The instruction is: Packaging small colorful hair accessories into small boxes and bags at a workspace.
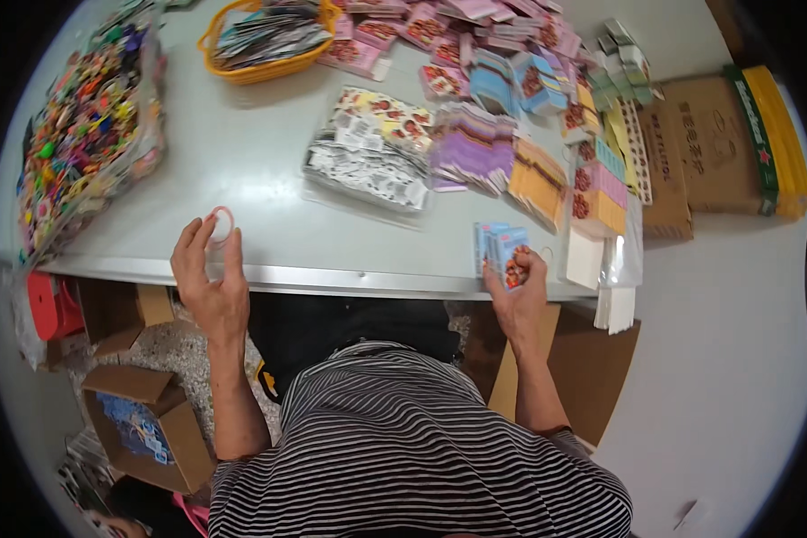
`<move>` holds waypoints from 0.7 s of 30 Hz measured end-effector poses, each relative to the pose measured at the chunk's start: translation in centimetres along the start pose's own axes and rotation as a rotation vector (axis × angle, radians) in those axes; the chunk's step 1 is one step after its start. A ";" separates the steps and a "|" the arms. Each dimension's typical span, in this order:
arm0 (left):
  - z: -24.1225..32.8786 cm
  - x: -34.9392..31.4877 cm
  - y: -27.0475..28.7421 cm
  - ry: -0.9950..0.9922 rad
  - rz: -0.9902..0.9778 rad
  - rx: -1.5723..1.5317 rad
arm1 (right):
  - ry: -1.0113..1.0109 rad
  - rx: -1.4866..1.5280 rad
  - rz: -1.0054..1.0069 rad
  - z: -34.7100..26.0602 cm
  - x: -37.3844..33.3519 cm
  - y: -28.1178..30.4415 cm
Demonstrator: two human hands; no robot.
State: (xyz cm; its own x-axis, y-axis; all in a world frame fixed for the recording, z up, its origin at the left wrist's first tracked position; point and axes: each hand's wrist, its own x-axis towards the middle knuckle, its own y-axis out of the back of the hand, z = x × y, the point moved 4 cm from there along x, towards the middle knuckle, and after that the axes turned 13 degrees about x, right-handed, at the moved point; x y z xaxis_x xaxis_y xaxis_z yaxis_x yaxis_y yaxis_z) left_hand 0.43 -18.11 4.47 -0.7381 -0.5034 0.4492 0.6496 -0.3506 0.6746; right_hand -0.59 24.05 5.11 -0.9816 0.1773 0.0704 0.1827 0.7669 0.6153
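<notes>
Over the table's front edge at the left, my left hand [211, 285] has its fingers curved round a thin pink ring-shaped band [224, 215], which stands at the fingertips. Toward the right, my right hand [522, 300] pinches a small light-blue printed card [509, 240] between thumb and fingers. Another light-blue card [482, 235] shows just behind its left edge; whether it is held too I cannot tell. A thin ring-shaped band [547, 255] lies on the table beside the right hand.
On the left sits a clear bag of many-coloured small items [85, 134]. A yellow basket [213, 63] holds flat packets. Toward the right are a clear pack of printed sheets [368, 152], purple cards [475, 148], orange cards [536, 184] and pink packs [421, 27]. Cardboard boxes [699, 143] stand right.
</notes>
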 end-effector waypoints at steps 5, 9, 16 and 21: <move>-2.4 -0.2 -1.4 -0.017 -0.058 0.168 | -0.019 0.017 0.165 0.6 0.9 0.2; -2.7 0.0 -3.2 -0.046 -0.067 0.164 | 0.061 -0.063 0.161 0.3 0.8 -0.9; -4.5 0.9 -4.8 -0.085 -0.022 0.158 | 0.386 -0.314 0.152 -3.8 3.2 2.1; -4.1 0.9 -4.8 -0.085 0.012 0.177 | 0.272 0.074 0.085 -2.6 14.3 3.5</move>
State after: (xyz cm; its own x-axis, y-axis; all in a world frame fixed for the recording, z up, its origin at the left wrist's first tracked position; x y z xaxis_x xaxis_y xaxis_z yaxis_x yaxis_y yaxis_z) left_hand -2.65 -20.15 -0.77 -0.7482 -0.4353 0.5007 0.6217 -0.1966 0.7582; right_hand -14.14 27.70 10.30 -0.9397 0.0787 0.3328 0.2584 0.8009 0.5402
